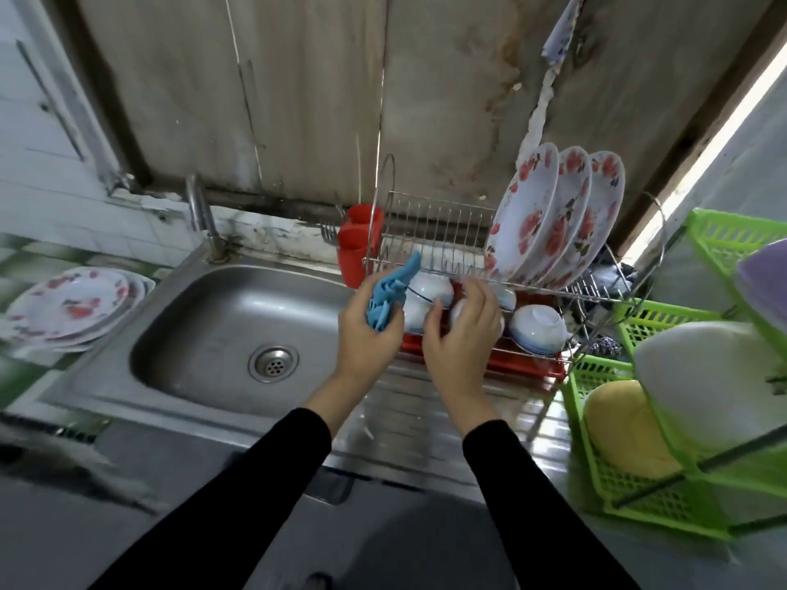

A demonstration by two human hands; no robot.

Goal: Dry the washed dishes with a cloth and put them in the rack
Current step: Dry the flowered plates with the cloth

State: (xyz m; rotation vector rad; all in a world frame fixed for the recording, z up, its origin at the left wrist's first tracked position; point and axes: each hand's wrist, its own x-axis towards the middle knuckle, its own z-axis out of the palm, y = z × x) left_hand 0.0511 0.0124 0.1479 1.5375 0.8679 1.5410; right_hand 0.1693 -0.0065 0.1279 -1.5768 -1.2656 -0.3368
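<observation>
Black sleeves [264, 483] reach over the sink [221, 317] edge to the rack [438, 223]. The left hand [366, 330] grips a bunched blue cloth [389, 291], its fingers wrapped round it. The right hand [462, 330] curls its fingers and thumb over an upturned bowl [456, 310] on the rack's lower tier, above the red tray [528, 368]. Most of that bowl is hidden beneath the hand.

It looks glazed, hard and fairly light, likely brittle and slick if wet. A hold across the rounded base, thumb opposite fingers, suits it better than a pinch at the rim. The cloth is soft and limp, so it will follow any curve.

A left bowl [428, 291] sits touching or just beside the held one, and a right bowl [538, 330] lies near on the other side. Sideways room is tight, and knocking glaze on glaze is the risk. The upper tier's front wire runs just above the knuckles, so the way in and out is low and toward the person. Three upright plates [553, 215] fill the right part of the upper tier, while its left slots look free.

A stack [72, 304] of flowered plates, seemingly not yet dried, waits left of the sink, well apart from the rack. Carrying them means crossing the open basin, past the tap [200, 215]. A green basket [604, 376] crowds the rack's right side.
</observation>
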